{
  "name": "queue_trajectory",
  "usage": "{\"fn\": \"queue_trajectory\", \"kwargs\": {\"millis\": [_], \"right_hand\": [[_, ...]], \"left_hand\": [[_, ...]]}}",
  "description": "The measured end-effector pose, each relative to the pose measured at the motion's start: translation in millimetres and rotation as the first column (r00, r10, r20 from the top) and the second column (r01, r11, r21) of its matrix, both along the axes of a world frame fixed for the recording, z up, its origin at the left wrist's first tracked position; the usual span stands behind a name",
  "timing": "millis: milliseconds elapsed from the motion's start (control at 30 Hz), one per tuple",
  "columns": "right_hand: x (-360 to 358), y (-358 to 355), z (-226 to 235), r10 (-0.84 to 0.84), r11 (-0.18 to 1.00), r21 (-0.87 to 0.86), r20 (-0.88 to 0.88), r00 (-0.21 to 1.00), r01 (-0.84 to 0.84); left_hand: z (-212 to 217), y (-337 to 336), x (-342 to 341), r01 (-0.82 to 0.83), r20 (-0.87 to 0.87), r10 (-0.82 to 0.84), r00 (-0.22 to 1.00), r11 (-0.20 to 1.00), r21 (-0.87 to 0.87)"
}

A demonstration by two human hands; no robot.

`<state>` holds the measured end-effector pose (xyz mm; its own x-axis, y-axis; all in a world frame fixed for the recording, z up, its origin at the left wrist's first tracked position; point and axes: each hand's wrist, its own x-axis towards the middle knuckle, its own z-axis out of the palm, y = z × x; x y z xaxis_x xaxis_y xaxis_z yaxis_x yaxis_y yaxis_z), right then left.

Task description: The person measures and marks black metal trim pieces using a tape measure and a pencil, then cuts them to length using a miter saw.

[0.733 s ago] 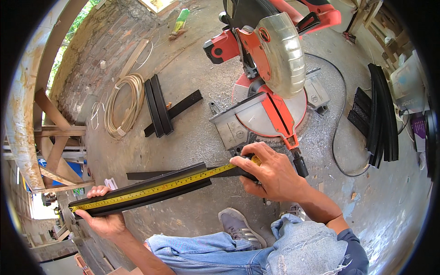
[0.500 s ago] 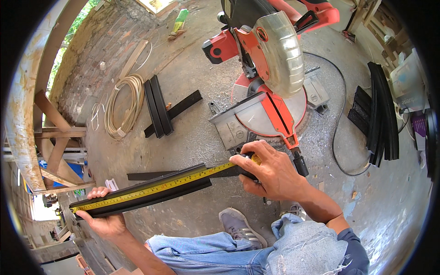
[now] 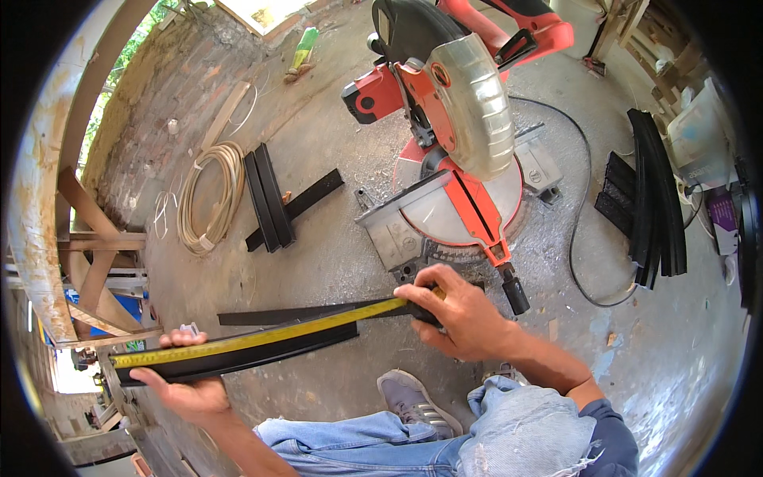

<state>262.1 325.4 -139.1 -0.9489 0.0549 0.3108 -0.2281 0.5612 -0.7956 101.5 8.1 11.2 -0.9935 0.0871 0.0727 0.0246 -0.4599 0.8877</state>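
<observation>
Both hands are closed round something: my left hand (image 3: 191, 389) pinches the black channel (image 3: 278, 350) near its left end, with fingers over the far edge and thumb on the near side, and my right hand (image 3: 465, 318) curls round the dark case of a tape measure (image 3: 425, 312). Between them the channel runs lengthwise, its other end stopping short of my right hand. From the case the yellow blade (image 3: 262, 337) stretches along the channel to my left thumb; I cannot tell whether that thumb presses on it.

Just beyond the channel, on the concrete floor (image 3: 318, 274), lies a thin black strip (image 3: 266, 317), reaching behind my right hand. Past that hand stands the red miter saw (image 3: 449, 135), its handle end nearest my fingers. Farther out from my left hand are a coil of pale hose (image 3: 236, 184) and some crossed black pieces (image 3: 268, 199). Well to the right of my right hand, beyond the looping power cord (image 3: 589, 159), more long black lengths (image 3: 660, 199) lie together. Below and between my hands show my grey shoe (image 3: 405, 397) and blue jeans (image 3: 350, 445).
</observation>
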Motion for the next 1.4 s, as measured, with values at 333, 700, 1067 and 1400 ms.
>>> {"fn": "queue_trajectory", "kwargs": {"millis": [333,700,1067,1400], "right_hand": [[76,-43,-86,-0.003,0.951,-0.287,0.366,0.931,0.116],[94,-61,-131,0.171,0.934,0.172,0.555,0.814,-0.313],[-25,-54,-90,0.256,0.11,-0.975,0.216,0.942,0.193],[-63,-34,-145,-0.23,0.359,-0.799,0.425,0.876,0.482]], "left_hand": [[-82,64,8,0.247,0.155,-0.197,0.968,0.647,-0.721],[-92,112,-1,0.598,0.469,-0.372,0.801,0.5,-0.627],[-162,210,-10,0.643,0.438,-0.606,0.663,0.163,-0.748],[-201,265,4,-0.168,-0.191,-0.88,0.434,0.13,-0.977]]}}
